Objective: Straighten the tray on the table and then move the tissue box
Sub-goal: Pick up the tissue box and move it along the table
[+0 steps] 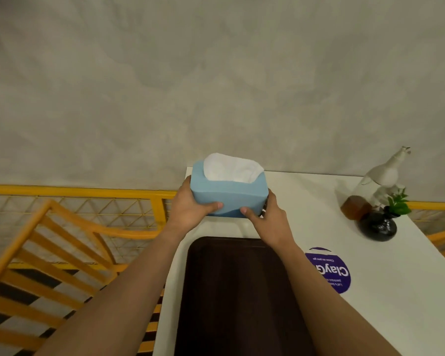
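While both hands [190,209] [269,222] clasp its ends, the tissue box [229,195] sits between them.

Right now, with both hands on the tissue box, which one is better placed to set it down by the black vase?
Probably the right hand: it grips the tissue box on the side nearer the black vase. The left hand would reach across.
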The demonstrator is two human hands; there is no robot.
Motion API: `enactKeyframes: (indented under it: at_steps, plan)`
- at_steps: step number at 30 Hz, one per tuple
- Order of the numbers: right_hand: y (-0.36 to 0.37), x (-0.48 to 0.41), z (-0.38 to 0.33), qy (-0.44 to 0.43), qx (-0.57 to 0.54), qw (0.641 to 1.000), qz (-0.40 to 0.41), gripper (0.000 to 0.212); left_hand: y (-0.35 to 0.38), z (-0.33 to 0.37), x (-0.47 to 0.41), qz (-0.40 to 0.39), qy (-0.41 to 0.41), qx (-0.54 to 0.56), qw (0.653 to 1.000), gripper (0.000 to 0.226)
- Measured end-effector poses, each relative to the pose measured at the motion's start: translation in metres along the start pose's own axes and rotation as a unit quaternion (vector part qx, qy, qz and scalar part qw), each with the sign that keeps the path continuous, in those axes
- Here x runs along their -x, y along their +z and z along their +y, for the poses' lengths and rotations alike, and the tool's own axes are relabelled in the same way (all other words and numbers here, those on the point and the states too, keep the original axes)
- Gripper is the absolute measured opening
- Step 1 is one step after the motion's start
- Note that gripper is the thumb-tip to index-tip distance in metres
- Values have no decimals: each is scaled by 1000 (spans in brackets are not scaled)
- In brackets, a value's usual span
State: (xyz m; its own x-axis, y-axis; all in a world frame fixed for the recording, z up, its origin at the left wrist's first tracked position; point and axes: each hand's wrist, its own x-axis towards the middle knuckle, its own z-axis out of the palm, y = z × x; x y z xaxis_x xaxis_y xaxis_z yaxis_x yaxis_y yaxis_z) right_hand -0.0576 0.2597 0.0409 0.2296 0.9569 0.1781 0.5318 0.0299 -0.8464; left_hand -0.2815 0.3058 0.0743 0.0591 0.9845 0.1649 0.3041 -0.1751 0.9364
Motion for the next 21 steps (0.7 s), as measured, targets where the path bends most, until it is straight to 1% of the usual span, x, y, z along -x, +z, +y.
enactKeyframes:
  at_steps: [8, 12, 15, 21]
  plan:
    - [25, -24, -4, -10, 3, 1000, -3, 80, -14, -24, -27, 6, -11, 7, 1000, 85]
    - [32, -44, 2, -4, 7, 1000, -5, 81, -10, -32, -47, 1, -19, 2, 1000, 86]
    - [38, -63, 11, -2, 3, 1000, -11, 83, -6, -39, -63, 0, -10, 1, 1000, 82]
    - [50, -100, 29, -1, 2, 1000, -17, 83, 5, -58, -97, -5, -9, 15, 1000, 83]
